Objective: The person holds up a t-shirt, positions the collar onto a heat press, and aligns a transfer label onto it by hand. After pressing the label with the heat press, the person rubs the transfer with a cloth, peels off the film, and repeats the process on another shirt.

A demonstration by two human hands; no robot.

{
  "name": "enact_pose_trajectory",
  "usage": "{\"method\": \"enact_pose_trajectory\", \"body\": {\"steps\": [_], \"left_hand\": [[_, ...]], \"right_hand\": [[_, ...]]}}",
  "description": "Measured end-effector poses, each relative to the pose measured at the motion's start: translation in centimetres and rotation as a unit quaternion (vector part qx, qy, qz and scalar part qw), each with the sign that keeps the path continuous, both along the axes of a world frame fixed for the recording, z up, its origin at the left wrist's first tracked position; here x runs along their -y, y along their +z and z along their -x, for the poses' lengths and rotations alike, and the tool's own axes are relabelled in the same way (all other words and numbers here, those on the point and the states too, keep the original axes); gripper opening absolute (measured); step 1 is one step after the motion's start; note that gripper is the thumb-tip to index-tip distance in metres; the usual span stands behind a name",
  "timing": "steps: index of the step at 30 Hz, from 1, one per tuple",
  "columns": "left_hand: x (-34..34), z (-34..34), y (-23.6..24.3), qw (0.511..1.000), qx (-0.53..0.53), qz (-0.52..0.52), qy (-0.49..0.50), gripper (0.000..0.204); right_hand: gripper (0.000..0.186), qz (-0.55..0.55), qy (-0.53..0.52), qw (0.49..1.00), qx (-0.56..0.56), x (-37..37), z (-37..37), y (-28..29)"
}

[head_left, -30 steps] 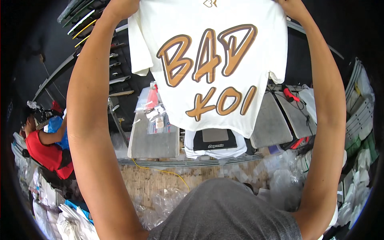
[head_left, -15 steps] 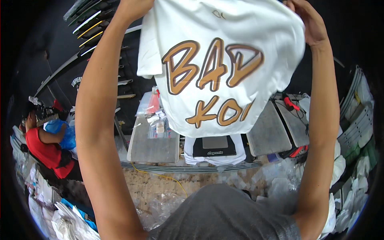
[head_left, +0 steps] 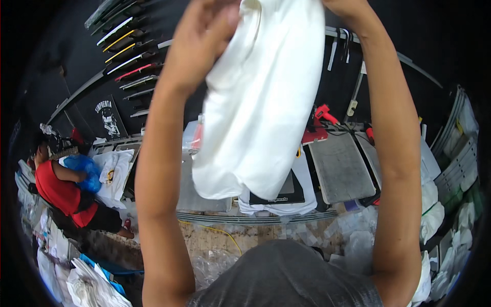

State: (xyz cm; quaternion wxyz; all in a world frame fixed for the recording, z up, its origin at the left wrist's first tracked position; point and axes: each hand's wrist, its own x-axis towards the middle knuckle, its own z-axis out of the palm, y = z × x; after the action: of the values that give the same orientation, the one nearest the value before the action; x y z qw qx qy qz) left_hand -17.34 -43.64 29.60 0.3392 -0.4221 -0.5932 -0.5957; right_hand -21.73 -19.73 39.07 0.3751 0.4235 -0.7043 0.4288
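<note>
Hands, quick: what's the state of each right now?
Left hand: against the white shirt; grip cannot be told, fingers blurred.
Right hand: seems closed on the shirt, fingertips out of frame.

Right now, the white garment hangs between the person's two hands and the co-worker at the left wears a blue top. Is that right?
Not quite: the co-worker's top is red, as the head view shows; the blue plastic is by their arm. The white garment does hang between the left hand and right hand.

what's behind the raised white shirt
Past the shirt, parts of a black board, white cloth and a grey board show; whatever lies directly behind it is covered.
</note>
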Motion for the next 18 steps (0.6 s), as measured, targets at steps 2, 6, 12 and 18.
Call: {"method": "enact_pose_trajectory", "body": {"steps": [2,6,12,18], "left_hand": [[0.7,-0.9,-5.5,0.998,0.021,0.040,0.047,0.032],[5.0,0.1,-14.7,0.957,0.227,0.154,0.098,0.022],[8.9,2.8,-16.5,0.929,0.266,0.200,0.164,0.019],[8.8,3.0,-19.4,0.930,0.302,0.182,0.102,0.017]], "right_hand": [[0.019,-0.005,-0.019,1.000,0.000,-0.6,0.7,0.6],[0.020,0.013,-0.004,1.000,-0.008,-1.8,1.6,0.2],[0.018,0.006,-0.057,0.997,0.042,-6.3,1.1,-0.9],[0.032,-0.095,-0.295,0.949,0.048,-12.8,2.9,-3.7]]}}
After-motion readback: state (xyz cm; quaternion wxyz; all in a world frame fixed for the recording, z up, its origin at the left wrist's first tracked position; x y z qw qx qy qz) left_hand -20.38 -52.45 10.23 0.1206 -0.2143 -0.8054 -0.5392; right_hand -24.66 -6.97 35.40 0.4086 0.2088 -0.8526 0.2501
